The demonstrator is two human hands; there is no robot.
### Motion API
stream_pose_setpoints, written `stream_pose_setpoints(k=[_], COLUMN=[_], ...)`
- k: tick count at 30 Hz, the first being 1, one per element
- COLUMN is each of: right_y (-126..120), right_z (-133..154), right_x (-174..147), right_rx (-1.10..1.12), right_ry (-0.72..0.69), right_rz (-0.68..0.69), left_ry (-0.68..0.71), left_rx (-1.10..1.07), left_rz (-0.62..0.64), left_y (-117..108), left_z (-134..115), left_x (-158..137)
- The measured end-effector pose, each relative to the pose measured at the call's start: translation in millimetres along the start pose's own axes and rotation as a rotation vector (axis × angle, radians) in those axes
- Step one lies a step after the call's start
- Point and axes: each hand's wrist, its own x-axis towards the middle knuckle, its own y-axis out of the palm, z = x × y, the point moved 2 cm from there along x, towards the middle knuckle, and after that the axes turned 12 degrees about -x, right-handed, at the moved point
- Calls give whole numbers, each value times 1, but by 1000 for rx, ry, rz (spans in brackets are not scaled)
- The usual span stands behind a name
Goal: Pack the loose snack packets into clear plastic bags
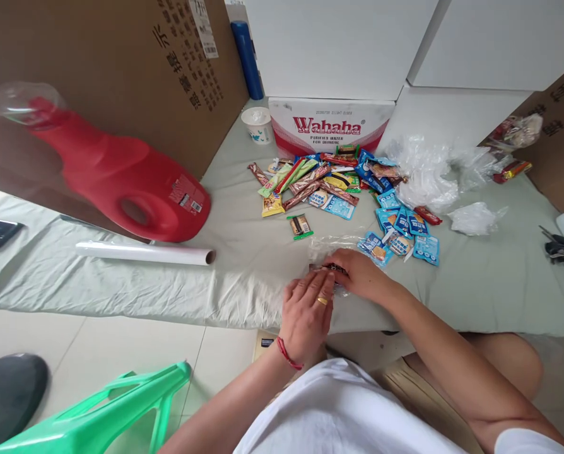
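At the near edge of the cloth-covered table, both hands meet over a clear plastic bag [327,242] and a dark brown snack packet [337,269]. My left hand [306,309], wearing a gold ring and a red string bracelet, has its fingers bent over the packet's near side. From the right, my right hand [358,272] curls its fingers around the packet; the thumb is partly hidden. A small green-ended snack [299,227] lies just beyond the bag. Blue snack sachets [376,247] lie close to my right hand, and a pile of mixed wrapped snacks [305,183] lies farther back.
A red jug [135,170] lies tilted at left beside a white roll [144,253]. Behind the snacks stand a Wahaha carton [329,126] and a paper cup [257,125]. Crumpled clear bags [428,173] lie at right. A green stool [106,410] stands below the table.
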Motion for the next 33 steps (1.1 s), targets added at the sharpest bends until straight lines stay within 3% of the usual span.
stream_pose_setpoints(k=[8,13,22,28,33], right_y=[-2,-1,-3,5,9], right_z=[-6,-8,-6,-5,-3], right_x=[5,5,6,7,6], right_rx=[47,29,67,83,-69], right_ry=[-21,-32,-88,-104,-149], right_rz=[57,67,104,5,-81], left_ry=[-294,-434,-459,-447,-444], left_rx=[-8,114,66,128,134], left_rz=[130,110,219,146,154], left_y=[-20,-32,-41,-42,-42], left_z=[50,81,109,113,114], left_x=[16,22,14,14,12])
